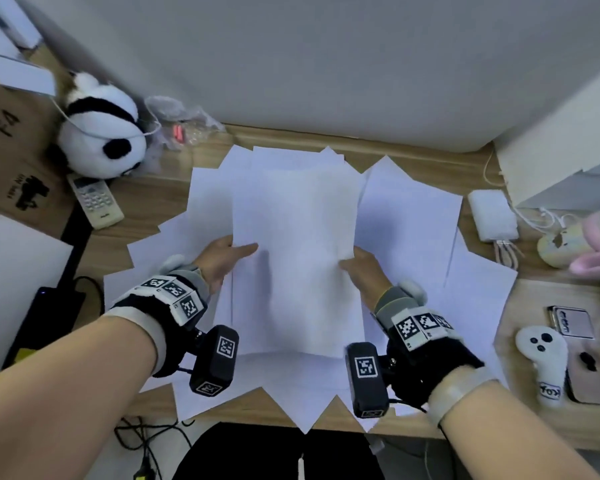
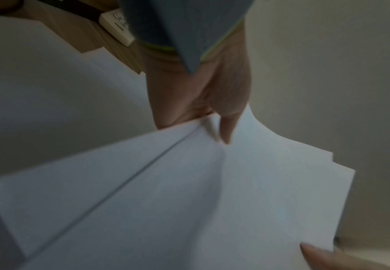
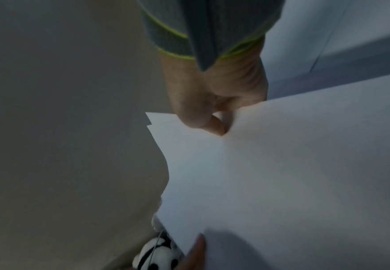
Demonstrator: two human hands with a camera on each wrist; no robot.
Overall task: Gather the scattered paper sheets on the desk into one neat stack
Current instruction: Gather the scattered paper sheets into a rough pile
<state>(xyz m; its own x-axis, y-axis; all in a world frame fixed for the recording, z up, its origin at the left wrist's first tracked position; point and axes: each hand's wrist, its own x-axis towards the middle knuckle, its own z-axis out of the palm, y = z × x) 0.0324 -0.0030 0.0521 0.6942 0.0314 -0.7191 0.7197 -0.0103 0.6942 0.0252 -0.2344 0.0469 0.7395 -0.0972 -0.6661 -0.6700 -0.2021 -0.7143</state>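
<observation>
Centre of the frame: small bundle of sheets [image 1: 293,237] lifted off the table [image 1: 146,199], left hand [image 1: 222,259] and right hand [image 1: 362,268] pinching opposite side edges, likely to square them. Loose paper sheets [image 1: 409,216] fanned beneath, ungathered.

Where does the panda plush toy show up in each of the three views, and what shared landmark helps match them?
Head view: the panda plush toy sits at upper left, on the desk by the wall.
Left wrist view: not in it.
Right wrist view: bottom edge, left of centre, partly behind the paper.
Shared landmark: the held sheets, pinched by the left hand and the right hand.
</observation>
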